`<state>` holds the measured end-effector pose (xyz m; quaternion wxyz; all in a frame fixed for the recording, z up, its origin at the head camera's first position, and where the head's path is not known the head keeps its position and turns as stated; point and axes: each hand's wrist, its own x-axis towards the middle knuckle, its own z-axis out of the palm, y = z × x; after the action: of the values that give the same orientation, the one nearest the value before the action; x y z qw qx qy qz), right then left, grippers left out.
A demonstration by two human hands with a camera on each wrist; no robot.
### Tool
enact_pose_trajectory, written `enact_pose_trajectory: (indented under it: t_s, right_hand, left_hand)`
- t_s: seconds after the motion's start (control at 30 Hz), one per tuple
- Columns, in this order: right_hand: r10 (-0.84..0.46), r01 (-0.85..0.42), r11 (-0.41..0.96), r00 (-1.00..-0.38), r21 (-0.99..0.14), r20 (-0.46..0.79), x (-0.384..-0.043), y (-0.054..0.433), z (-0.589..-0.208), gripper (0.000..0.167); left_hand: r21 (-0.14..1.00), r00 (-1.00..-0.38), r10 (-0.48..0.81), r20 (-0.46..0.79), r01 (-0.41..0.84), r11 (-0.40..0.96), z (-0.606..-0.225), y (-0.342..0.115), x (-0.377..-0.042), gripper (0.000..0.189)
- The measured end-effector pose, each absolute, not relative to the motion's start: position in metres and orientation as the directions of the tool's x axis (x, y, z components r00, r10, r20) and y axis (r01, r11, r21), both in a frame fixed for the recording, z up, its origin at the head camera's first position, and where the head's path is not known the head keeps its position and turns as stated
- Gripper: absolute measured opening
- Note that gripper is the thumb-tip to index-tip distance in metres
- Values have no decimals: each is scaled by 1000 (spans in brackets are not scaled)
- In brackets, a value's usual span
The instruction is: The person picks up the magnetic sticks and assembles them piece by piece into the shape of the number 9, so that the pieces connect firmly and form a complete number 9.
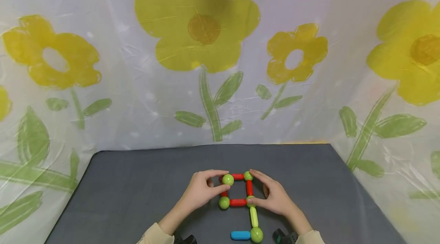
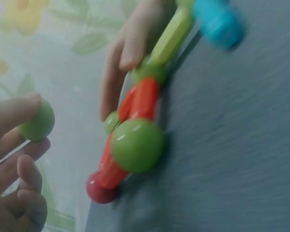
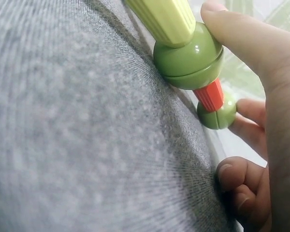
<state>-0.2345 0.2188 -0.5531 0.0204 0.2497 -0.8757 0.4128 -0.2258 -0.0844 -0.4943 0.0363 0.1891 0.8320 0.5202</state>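
Note:
My left hand [image 1: 201, 188] pinches a loose green ball [image 2: 41, 122] between thumb and fingers. In the left wrist view that ball is clear of the frame, off to the side of the red ball [image 2: 101, 189] at the frame's corner. The rod-and-ball frame is a square of red rods [image 1: 238, 202] with green balls [image 1: 224, 202] at its other corners. My right hand [image 1: 276, 197] grips its right side, thumb on the near corner ball [image 3: 191, 58], a finger on the far corner ball [image 3: 217, 113]. A yellow-green rod [image 1: 254, 216] runs from the near ball toward me.
The yellow-green rod ends in another green ball [image 1: 256, 234], from which a blue rod [image 1: 240, 235] points left. Everything lies on a dark grey tabletop [image 1: 130, 190]. A flower-printed sheet [image 1: 151, 122] hangs behind and at both sides.

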Motion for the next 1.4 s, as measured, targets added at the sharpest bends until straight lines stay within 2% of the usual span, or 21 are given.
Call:
enact_pose_trajectory:
  t_s: [0.2, 0.4, 0.6, 1.0, 1.4]
  right_hand:
    - [-416, -457, 545, -875, -703, 246, -235, 218, -553, 84]
    - [-408, -447, 551, -881, -705, 240, -231, 220, -552, 84]
    - [-406, -442, 562, -884, -699, 232, -228, 223, -549, 82]
    - [-417, -479, 569, -869, -669, 267, -234, 222, -550, 81]
    - [-422, -474, 570, -870, -671, 256, -230, 216, -549, 81]
  left_hand:
    - [924, -915, 404, 13, 165, 345, -512, -98, -183, 40]
    - [940, -853, 521, -44, 141, 311, -534, -104, -157, 37]
    - [955, -809, 586, -51, 132, 266, -548, -103, -156, 33]
    - [918, -831, 555, 34, 245, 311, -549, -102, -157, 33]
    - [906, -824, 564, 59, 281, 316, -547, -108, -149, 33]
